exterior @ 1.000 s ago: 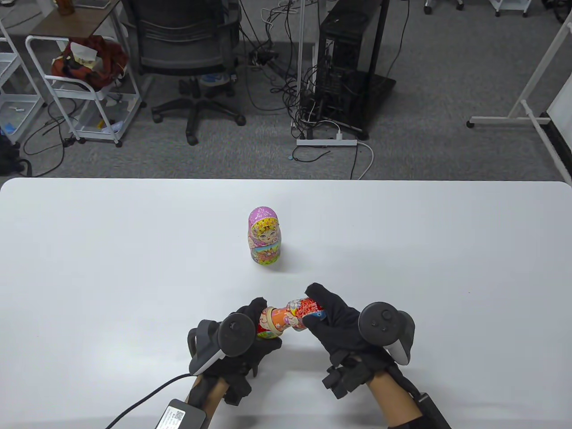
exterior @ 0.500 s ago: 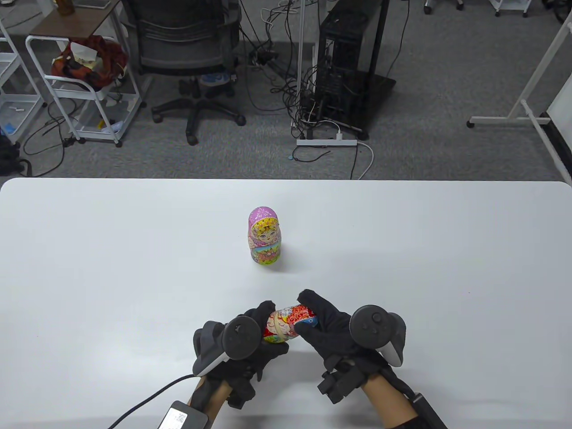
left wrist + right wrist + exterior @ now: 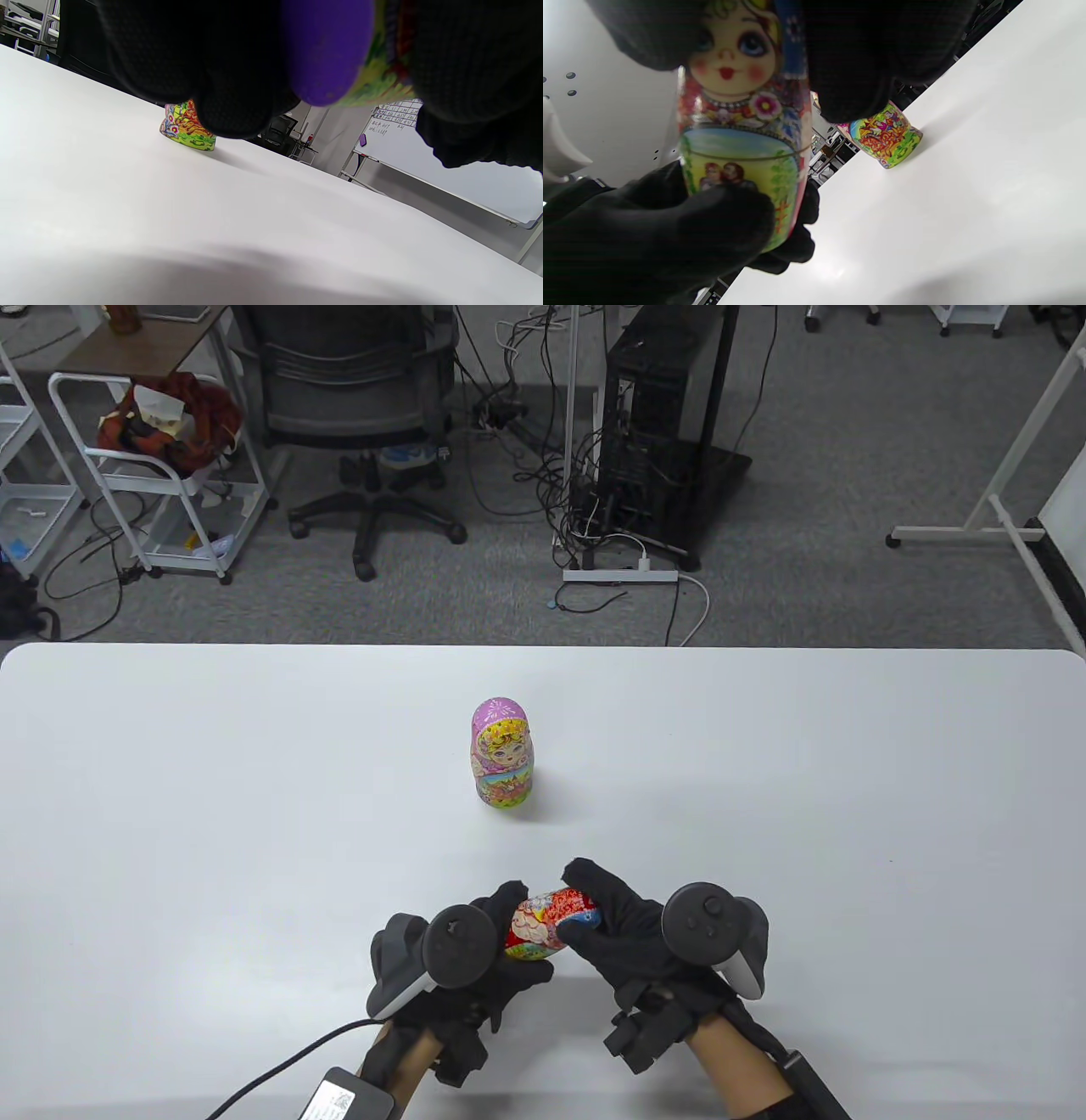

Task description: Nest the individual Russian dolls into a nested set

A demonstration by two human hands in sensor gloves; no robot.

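A red doll (image 3: 543, 925) lies on its side between my hands, just above the table (image 3: 254, 814) near its front edge. My left hand (image 3: 509, 937) grips its lower half and my right hand (image 3: 585, 912) grips its upper half. The two halves meet at a closed seam (image 3: 746, 156); its face (image 3: 731, 59) shows in the right wrist view. Its purple base (image 3: 326, 46) shows in the left wrist view. A pink doll (image 3: 502, 752) stands upright at the table's middle, apart from both hands; it also shows in the left wrist view (image 3: 186, 127) and the right wrist view (image 3: 884, 142).
The white table runs the full width of the table view. Beyond its far edge are an office chair (image 3: 356, 407), a computer tower (image 3: 662, 415), cables and a white cart (image 3: 161, 458). A cable and small box (image 3: 348, 1094) lie by my left forearm.
One second ago the red doll's halves were apart with an orange inner doll showing between them. My hands pushed the halves together; now the doll is closed and the inner doll is hidden.
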